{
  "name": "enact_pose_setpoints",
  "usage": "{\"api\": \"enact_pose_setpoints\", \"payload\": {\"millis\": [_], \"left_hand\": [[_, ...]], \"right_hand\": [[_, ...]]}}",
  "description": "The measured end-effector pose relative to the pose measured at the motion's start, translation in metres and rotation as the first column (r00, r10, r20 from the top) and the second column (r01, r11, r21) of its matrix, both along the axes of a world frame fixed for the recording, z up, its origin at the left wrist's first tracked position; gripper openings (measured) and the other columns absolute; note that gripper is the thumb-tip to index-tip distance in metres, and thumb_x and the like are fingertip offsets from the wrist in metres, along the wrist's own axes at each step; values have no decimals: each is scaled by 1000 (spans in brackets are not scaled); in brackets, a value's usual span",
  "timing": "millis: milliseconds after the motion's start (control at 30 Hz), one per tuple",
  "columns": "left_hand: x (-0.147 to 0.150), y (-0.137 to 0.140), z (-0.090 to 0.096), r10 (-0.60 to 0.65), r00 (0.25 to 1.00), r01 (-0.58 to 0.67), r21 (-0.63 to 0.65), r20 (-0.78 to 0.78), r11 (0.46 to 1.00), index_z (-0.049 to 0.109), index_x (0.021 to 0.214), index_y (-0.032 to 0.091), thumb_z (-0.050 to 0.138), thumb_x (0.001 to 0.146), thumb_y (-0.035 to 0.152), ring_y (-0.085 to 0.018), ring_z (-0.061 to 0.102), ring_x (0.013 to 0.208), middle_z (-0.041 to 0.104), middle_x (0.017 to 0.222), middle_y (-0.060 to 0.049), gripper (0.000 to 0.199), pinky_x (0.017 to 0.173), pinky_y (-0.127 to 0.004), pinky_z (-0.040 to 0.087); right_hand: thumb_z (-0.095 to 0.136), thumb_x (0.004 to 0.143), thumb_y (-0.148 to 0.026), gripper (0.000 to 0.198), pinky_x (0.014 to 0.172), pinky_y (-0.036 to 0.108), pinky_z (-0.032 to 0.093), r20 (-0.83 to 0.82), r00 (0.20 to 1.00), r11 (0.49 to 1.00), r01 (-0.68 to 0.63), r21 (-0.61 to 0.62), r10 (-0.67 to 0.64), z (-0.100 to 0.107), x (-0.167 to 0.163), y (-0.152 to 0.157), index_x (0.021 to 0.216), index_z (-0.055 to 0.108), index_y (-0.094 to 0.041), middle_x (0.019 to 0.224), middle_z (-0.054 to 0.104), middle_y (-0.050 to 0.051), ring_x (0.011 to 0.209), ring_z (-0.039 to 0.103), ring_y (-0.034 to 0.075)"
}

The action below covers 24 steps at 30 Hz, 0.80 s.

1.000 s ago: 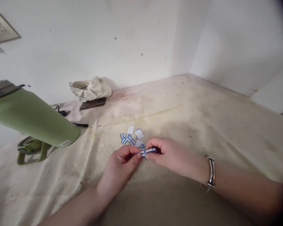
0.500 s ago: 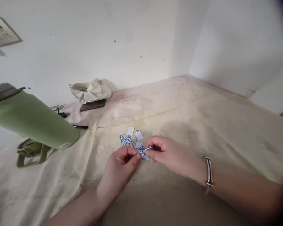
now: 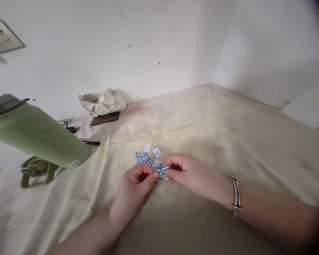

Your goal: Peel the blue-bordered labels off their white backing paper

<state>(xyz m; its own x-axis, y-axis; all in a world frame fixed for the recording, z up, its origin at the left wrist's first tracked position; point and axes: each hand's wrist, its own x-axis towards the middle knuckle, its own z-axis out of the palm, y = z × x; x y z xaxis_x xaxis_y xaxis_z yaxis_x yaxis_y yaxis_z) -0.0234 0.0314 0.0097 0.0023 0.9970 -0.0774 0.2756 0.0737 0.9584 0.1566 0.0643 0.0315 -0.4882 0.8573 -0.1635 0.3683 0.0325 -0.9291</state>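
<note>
Between my two hands is a small white sticker label strip with blue borders (image 3: 163, 169). Thumb and fingers of my left hand (image 3: 135, 187) pinch its left end. My right hand (image 3: 184, 171), with a silver bangle at the wrist, pinches the right end. Just beyond the fingertips lies a small pile of similar blue-edged labels (image 3: 144, 158), some lapping over each other. A plain white piece (image 3: 147, 147) lies at the back of the pile, and another white piece (image 3: 157, 152) rests to its right. Part of the pile is hidden under my fingers.
A large green tumbler (image 3: 42, 131) stands at the left, beside a green strap (image 3: 35, 173). Behind it are a black pen (image 3: 91, 142), a phone (image 3: 105, 118) and a cream bag with a pearl chain (image 3: 103, 102). A wrinkled cream cloth (image 3: 228, 134) covers the table up to the wall.
The label strip between my hands has tilted and turned slightly, now showing more of its face. Both hands stay almost in place, and the pile looks the same.
</note>
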Motion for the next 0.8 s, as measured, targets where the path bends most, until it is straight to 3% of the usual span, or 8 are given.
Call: {"api": "enact_pose_setpoints", "payload": {"millis": [300,533,800], "left_hand": [[-1,-1,-1,5,1000,-5,10,16,1000,59,68,17,66,74,33,-10,45,60,56,62,3,18,54,-19,35],[0,-1,-2,-64,991,60,35,116,998,65,86,20,66,74,26,-13,56,73,67,80,-1,13,67,-22,43],[2,-1,2,-19,998,18,9,59,1000,66,75,17,65,75,27,-11,54,64,66,70,0,10,60,-20,41]], "right_hand": [[51,80,-24,11,49,19,35,14,1000,1000,6,-5,-6,2,1,-1,75,59,-18,63,59,-3,56,50,8],[51,81,-25,12,48,19,34,30,1000,1000,6,4,-6,-1,0,1,74,58,-18,62,59,-3,55,50,9],[51,81,-24,13,50,18,34,13,1000,1000,-11,13,11,-1,1,0,72,58,-18,62,59,-3,56,51,8]]}}
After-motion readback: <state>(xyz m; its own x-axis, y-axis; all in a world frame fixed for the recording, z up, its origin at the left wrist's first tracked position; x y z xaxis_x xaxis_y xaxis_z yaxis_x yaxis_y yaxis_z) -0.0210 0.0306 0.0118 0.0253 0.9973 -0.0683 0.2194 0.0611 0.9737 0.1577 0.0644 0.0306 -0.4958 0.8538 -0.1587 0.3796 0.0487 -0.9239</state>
